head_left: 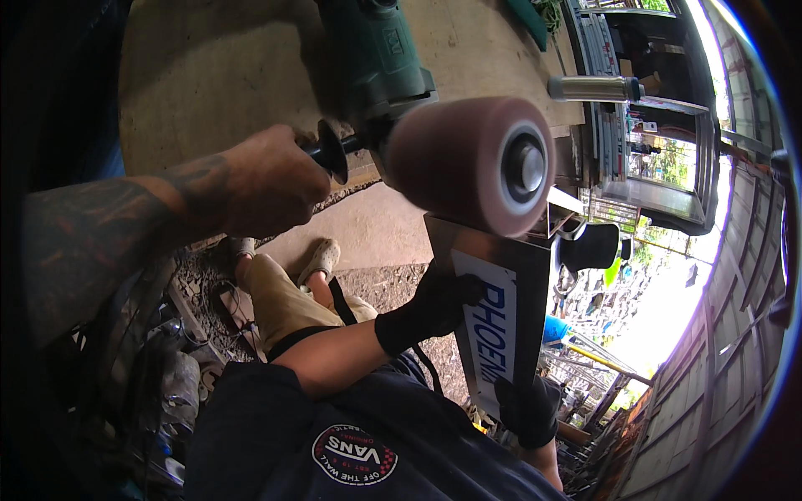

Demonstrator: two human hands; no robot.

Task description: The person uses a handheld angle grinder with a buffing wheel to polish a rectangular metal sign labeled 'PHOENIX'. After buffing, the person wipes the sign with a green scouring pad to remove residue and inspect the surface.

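Note:
My left hand (434, 306), in a black glove, grips a shiny metal plate (525, 309) by its left edge, near the upper end. My right hand (530, 409), also gloved in black, holds the lower end. A white label (489, 355) with blue print covers much of the plate's face. The plate's upper end appears to touch the underside of a brownish abrasive drum (455, 159), whose surface looks smeared by spinning. The drum is mounted on a green power sander (388, 58). From the left, another person's tattooed arm reaches in, and that person's bare hand (280, 179) grips the side handle.
A wooden tabletop (225, 75) lies under the sander. At the upper right, a silver cylinder (593, 88) sticks out past its edge. Below the table are a board (368, 225) and cluttered ground. A corrugated wall (702, 359) rises on the right.

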